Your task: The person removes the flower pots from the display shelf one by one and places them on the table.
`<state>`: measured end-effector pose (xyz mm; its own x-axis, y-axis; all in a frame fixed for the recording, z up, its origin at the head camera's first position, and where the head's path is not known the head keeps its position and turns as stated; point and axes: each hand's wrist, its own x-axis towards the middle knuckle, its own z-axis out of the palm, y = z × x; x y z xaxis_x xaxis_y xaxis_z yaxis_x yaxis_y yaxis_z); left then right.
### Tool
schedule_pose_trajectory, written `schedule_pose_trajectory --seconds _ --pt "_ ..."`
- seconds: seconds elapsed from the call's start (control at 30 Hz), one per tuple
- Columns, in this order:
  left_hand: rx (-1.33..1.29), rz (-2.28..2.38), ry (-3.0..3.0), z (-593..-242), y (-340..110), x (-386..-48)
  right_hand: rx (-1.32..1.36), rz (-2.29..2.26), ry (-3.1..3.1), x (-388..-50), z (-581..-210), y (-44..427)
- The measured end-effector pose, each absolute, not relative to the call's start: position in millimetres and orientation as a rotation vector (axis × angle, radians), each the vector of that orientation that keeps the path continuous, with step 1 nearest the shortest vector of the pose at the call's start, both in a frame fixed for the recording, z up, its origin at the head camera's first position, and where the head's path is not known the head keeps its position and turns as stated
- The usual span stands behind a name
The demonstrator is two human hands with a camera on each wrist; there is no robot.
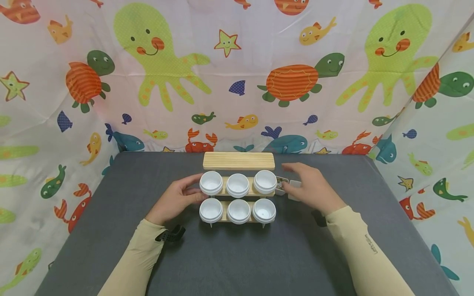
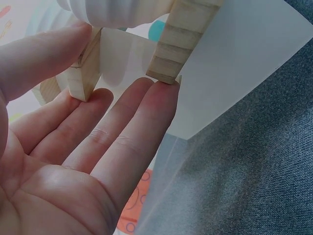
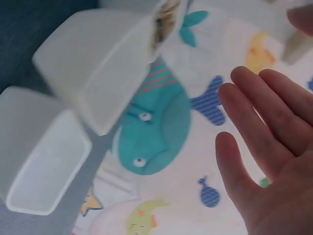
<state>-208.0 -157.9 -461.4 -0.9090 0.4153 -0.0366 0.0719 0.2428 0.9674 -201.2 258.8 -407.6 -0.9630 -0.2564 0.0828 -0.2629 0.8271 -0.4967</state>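
Observation:
A tiered stand with pale wooden shelves stands mid-table. Several white ribbed cups sit in two rows on its lower tiers; they look hollow from above. At the stand's left end is my left hand. Its nearly straight fingers touch the ends of the wooden shelves, with the thumb close under a cup. My right hand hovers right of the stand with nothing in it, fingers apart. Beside it are two white open-topped boxes, one holding small brownish pieces that are too blurred to name.
A dark grey cloth covers the table. Behind and at both sides hangs a white curtain printed with sea animals. The back shelf of the stand carries no cups. Black bands sit at my wrists.

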Motion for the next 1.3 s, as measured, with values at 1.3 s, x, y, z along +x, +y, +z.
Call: schedule_pose_trajectory --seconds 1.3 --pt "0.450 1.723 2.223 -465 -159 -208 0.423 0.959 -2.731 -166 -412 214"
